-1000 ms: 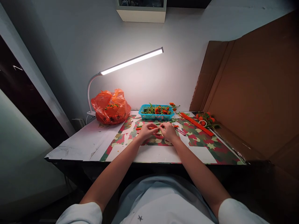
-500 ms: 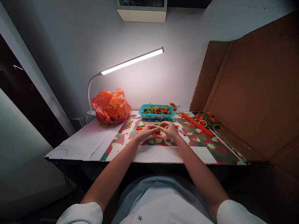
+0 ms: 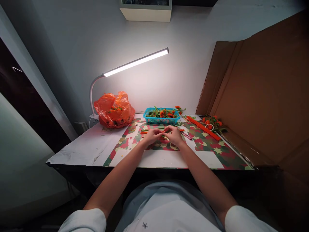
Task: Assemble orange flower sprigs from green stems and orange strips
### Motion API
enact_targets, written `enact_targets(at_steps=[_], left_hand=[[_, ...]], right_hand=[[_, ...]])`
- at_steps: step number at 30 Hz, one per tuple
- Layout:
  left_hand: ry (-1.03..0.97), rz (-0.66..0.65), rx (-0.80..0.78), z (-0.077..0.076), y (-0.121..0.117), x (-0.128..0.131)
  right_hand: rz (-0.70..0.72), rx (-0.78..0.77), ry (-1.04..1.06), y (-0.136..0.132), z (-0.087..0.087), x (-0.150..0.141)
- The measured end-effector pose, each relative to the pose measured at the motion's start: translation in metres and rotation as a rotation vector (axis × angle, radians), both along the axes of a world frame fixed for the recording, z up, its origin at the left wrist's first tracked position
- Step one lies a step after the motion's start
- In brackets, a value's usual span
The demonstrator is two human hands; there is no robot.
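Observation:
Over the patterned part of the table, my left hand [image 3: 152, 136] and my right hand [image 3: 174, 136] meet with fingertips pinched together. Between them is a small orange and green flower piece [image 3: 163, 137], mostly covered by the fingers. Just behind the hands lie thin orange strips [image 3: 144, 132] and a green strip [image 3: 145, 130], which look like pipe cleaners. A pink-handled tool [image 3: 187, 136], perhaps scissors, rests right of my right hand. Beyond my hands stands a blue basket [image 3: 161, 121] filled with orange flowers on green stems.
An orange plastic bag [image 3: 114, 117] with flowers inside sits at the back left, beside a lit desk lamp [image 3: 136, 62]. To the right lie a long orange bundle [image 3: 203, 128], more orange flowers [image 3: 212, 121] and a white ring [image 3: 209, 127]. Tall cardboard [image 3: 256, 90] borders the right side.
Half a second ago the orange and green piece showed more plainly under my fingertips; now my fingers cover more of it. Both hands stay close together in nearly the same place.

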State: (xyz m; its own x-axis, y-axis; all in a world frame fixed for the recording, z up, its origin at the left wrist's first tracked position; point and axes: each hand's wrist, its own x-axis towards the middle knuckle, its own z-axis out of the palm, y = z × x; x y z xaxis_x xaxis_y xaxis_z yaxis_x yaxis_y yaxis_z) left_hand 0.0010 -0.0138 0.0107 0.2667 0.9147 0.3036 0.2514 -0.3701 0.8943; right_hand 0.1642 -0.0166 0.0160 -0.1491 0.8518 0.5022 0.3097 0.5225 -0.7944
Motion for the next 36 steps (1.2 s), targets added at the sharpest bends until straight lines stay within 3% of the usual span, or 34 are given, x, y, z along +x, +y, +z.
enact_targets(at_steps=[3,8,12,16,21,24,28,32,36], left_hand=[[-0.023,-0.039,-0.058,0.001,0.0,-0.001],[-0.184,-0.231,-0.331,0.003,0.0,-0.005],[-0.299,-0.235,-0.416,0.005,-0.002,-0.005],[-0.326,-0.155,-0.35,0.005,-0.004,-0.001],[-0.379,0.034,-0.156,0.003,-0.002,0.002],[-0.403,0.09,-0.061,0.004,-0.002,0.001],[-0.435,0.104,-0.007,0.006,-0.002,0.001],[-0.484,0.094,-0.004,0.006,-0.004,0.004],[-0.529,0.069,-0.014,0.006,-0.006,0.006]], right_hand=[[0.062,0.01,0.028,0.001,0.0,0.001],[0.184,0.002,0.129,0.001,0.002,0.002],[0.159,0.062,0.076,-0.001,0.003,0.002],[0.041,0.129,0.024,-0.001,0.003,0.003],[-0.122,0.01,0.074,0.003,0.0,0.003],[-0.038,-0.045,-0.027,0.001,-0.001,0.001],[0.047,0.004,-0.057,-0.004,-0.001,-0.004],[0.057,-0.042,0.021,-0.007,0.0,-0.007],[0.106,-0.244,0.252,-0.009,0.001,-0.014]])
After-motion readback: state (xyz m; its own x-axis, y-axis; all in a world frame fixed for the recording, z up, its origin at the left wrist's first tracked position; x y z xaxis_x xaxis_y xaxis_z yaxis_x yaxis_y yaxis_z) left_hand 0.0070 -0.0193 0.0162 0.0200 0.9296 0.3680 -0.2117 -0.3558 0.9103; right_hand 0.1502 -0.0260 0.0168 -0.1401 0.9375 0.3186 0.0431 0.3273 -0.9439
